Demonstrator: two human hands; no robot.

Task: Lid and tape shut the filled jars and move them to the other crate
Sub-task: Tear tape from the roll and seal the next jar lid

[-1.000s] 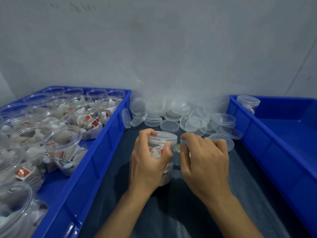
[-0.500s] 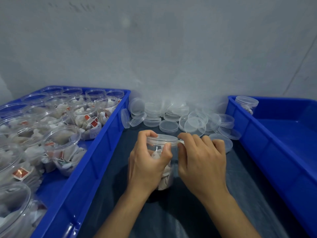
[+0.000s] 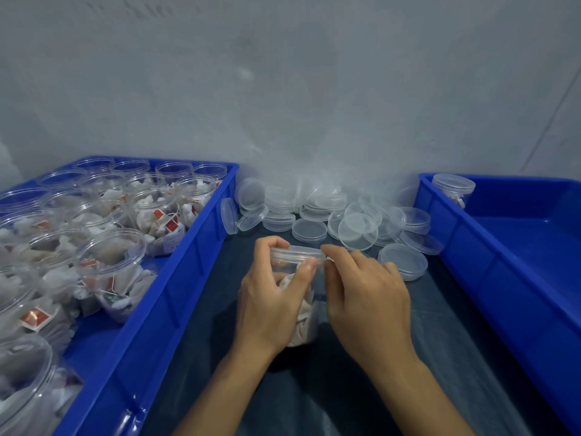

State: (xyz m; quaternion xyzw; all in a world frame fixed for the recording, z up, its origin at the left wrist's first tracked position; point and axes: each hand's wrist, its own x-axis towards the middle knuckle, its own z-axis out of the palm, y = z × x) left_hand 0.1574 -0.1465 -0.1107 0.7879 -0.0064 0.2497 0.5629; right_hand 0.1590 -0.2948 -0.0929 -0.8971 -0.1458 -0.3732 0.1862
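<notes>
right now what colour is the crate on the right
Blue, a plain solid colour; the right crate shows only in the head view.

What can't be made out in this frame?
- Tape: clear, too thin to make out at the right hand, head view.
- Jar: its body is mostly covered by the left hand.
- Lid: whether fully seated, unclear.
- Right crate: cut off by the frame edge; only one lidded jar shows.

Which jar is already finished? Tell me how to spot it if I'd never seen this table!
Find the blue plastic crate on the right, the one that looks nearly bare. In its far left corner stands one clear plastic jar with a lid on. The jars in the left blue crate are open and crowded together; this one is lidded and alone.
</notes>
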